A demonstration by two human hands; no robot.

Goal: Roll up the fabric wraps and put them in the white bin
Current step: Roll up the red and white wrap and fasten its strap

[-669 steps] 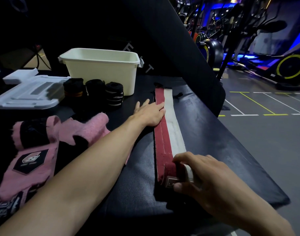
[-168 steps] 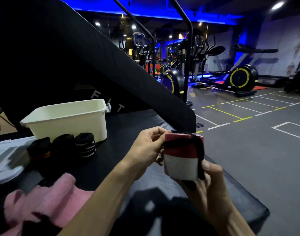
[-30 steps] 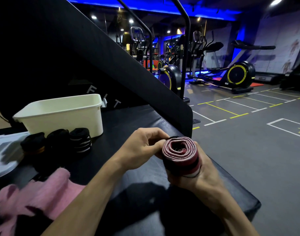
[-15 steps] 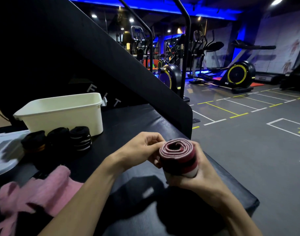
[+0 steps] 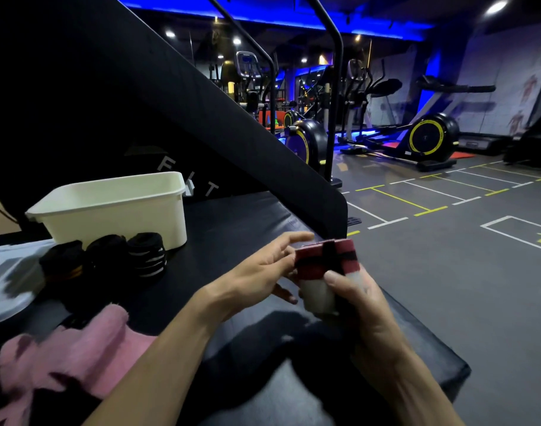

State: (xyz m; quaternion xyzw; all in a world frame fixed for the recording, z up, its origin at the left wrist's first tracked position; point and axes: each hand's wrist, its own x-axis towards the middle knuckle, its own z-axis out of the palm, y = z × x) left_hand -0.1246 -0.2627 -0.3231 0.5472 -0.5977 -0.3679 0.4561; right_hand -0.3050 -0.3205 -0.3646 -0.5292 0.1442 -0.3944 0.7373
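Since a moment ago we are turning the roll upright — right hand gripping it, left hand loosening, fingers nearly straight; keeping the strap pressed, we are carrying it to the bin.

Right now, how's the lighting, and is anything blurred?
Head view: dim, with blue glow behind; white bin shows clearly, black rolls nearly merge into the bench; pink wrap and left hand are smeared; straight edges bow from the wide lens.
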